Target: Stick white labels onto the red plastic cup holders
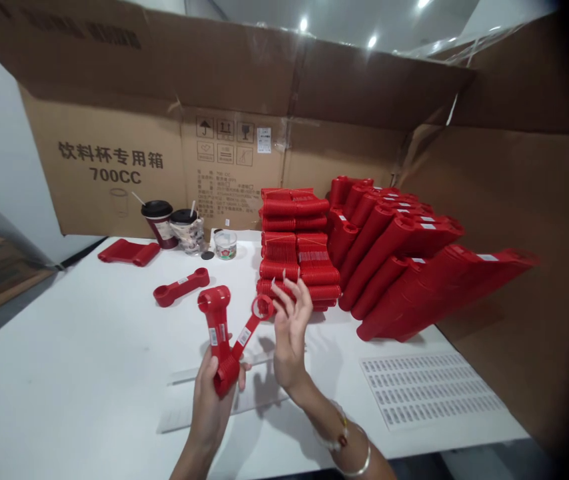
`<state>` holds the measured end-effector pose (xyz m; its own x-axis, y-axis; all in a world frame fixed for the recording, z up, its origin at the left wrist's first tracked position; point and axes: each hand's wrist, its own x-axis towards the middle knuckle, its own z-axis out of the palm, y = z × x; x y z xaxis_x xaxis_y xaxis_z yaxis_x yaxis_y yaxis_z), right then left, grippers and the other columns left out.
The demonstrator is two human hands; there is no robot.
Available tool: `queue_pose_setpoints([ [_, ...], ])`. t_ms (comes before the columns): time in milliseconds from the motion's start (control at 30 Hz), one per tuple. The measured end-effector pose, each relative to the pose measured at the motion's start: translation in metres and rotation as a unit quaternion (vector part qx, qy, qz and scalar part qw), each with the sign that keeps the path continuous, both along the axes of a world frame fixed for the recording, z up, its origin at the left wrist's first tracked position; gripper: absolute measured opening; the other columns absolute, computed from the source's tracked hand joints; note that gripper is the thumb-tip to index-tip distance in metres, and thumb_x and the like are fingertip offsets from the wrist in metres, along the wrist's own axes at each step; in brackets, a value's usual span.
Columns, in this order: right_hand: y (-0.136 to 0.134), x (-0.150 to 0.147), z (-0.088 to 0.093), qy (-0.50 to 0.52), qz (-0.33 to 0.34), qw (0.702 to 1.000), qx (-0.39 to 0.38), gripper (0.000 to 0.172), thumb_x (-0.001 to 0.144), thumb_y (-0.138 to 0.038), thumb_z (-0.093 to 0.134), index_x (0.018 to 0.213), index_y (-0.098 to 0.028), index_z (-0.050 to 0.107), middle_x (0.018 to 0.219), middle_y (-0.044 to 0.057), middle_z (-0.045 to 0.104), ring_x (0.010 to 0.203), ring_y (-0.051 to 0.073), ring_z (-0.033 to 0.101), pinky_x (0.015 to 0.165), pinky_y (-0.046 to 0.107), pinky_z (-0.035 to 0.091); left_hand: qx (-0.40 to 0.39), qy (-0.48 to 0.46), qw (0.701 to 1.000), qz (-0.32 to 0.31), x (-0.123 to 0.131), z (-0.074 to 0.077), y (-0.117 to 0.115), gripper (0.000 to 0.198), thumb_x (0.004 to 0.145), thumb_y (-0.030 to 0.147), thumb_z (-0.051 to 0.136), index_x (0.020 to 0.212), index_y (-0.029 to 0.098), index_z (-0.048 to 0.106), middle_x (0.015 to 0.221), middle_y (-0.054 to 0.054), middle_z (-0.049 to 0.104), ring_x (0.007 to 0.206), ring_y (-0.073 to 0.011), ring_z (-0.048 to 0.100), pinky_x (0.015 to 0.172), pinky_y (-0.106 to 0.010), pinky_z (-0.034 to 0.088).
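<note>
My left hand [212, 400] is closed around a small stack of red plastic pieces with a ring at each end [220, 340]. White barcode stickers show on their flat middles. One red piece [247, 335] fans out to the right from the stack, its far ring near my right hand [292, 327]. That right hand is raised with its fingers apart and nothing visible in them; whether a fingertip touches the ring I cannot tell. Beneath both hands lie white strips or sheets [179, 419], partly hidden by my hands and their shadow.
Bundled red pieces [294, 250] are piled at the back middle, with longer red stacks [399, 287] leaning to their right. A barcode sticker sheet [429, 390] lies at right. Lidded cups [158, 223], a clear tub [225, 245] and loose red pieces [180, 288] stand left. Cardboard [234, 167] walls the table.
</note>
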<state>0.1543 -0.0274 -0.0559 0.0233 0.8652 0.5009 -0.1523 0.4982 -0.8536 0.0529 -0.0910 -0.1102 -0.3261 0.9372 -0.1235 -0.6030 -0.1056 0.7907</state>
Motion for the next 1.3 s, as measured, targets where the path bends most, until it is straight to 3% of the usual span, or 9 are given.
queue_pose_setpoints([
  [133,0.022,-0.015,0.036,0.015,0.052,0.998,-0.023,0.055,0.097,-0.039,0.043,0.146,-0.032,0.02,0.145,0.011,0.035,0.129,0.025,0.047,0.109,0.049,0.036,-0.021,-0.075,0.992,-0.102,-0.009,0.014,-0.013,0.027,0.084,0.042,0.063,0.094,0.018,0.066,0.066,0.0,0.061,0.05,-0.0108,0.049,0.066,-0.032,0.051],
  [333,0.041,-0.024,0.039,0.015,0.203,0.972,-0.118,0.065,0.087,-0.049,0.057,0.141,-0.027,0.028,0.131,0.011,0.047,0.109,0.021,0.061,0.101,0.041,0.045,-0.001,-0.096,0.976,-0.197,-0.019,0.023,-0.024,0.022,0.086,0.035,0.06,0.092,0.016,0.07,0.082,-0.004,0.066,0.05,-0.0102,0.054,0.065,-0.031,0.049],
  [433,0.04,-0.025,0.039,-0.004,0.267,0.955,-0.131,0.063,0.08,-0.045,0.067,0.133,-0.029,0.034,0.124,0.008,0.052,0.091,0.018,0.066,0.079,0.033,0.054,0.005,-0.109,0.964,-0.244,-0.02,0.026,-0.026,0.022,0.089,0.032,0.055,0.094,0.016,0.07,0.079,-0.004,0.065,0.05,-0.0123,0.057,0.064,-0.032,0.049],
  [600,0.037,-0.023,0.038,-0.066,0.258,0.956,-0.125,0.064,0.071,-0.033,0.075,0.125,-0.03,0.041,0.103,0.001,0.051,0.073,0.011,0.06,0.06,0.023,0.05,0.006,-0.09,0.956,-0.279,-0.025,0.025,-0.021,0.029,0.09,0.031,0.051,0.108,0.014,0.065,0.073,-0.006,0.064,0.061,-0.0175,0.06,0.065,-0.032,0.047],
  [767,0.042,-0.028,0.025,-0.144,0.213,0.962,-0.089,0.061,0.075,-0.023,0.065,0.129,-0.029,0.039,0.103,0.0,0.047,0.072,0.01,0.057,0.069,0.028,0.051,-0.027,0.076,0.949,-0.304,-0.027,0.033,-0.007,0.034,0.085,0.041,0.054,0.104,0.013,0.058,0.076,-0.007,0.063,0.069,-0.0181,0.058,0.065,-0.029,0.045],
  [900,0.046,-0.039,0.015,-0.18,0.132,0.974,-0.034,0.056,0.078,-0.019,0.06,0.129,-0.024,0.04,0.105,0.003,0.048,0.073,0.011,0.056,0.081,0.035,0.051,-0.057,0.278,0.932,-0.227,-0.021,0.036,0.007,0.033,0.088,0.052,0.048,0.094,0.02,0.048,0.069,0.002,0.053,0.06,-0.0137,0.051,0.06,-0.026,0.042],
  [1000,0.043,-0.041,0.019,-0.181,-0.012,0.982,0.055,0.047,0.084,-0.022,0.058,0.128,-0.02,0.041,0.113,0.01,0.048,0.092,0.018,0.056,0.089,0.04,0.049,-0.072,0.519,0.837,-0.157,-0.04,0.032,0.025,0.029,0.092,0.049,0.041,0.094,0.021,0.047,0.069,0.002,0.054,0.061,-0.0157,0.054,0.06,-0.026,0.042],
  [1067,0.037,-0.036,0.027,-0.153,-0.128,0.97,0.138,0.041,0.088,-0.022,0.055,0.127,-0.02,0.042,0.116,0.011,0.049,0.102,0.021,0.052,0.093,0.042,0.045,-0.125,0.695,0.701,-0.103,-0.071,0.031,0.045,0.026,0.095,0.044,0.035,0.096,0.022,0.047,0.071,0.0,0.06,0.066,-0.0183,0.059,0.062,-0.027,0.042],
  [1300,0.031,-0.004,0.047,-0.046,-0.214,0.961,0.17,0.036,0.086,-0.021,0.058,0.12,-0.022,0.046,0.111,0.008,0.052,0.096,0.019,0.056,0.087,0.038,0.044,-0.262,0.778,0.569,-0.042,-0.19,0.054,0.134,0.028,0.094,0.036,0.047,0.104,0.012,0.056,0.094,-0.012,0.066,0.085,-0.0239,0.065,0.075,-0.037,0.049],
])
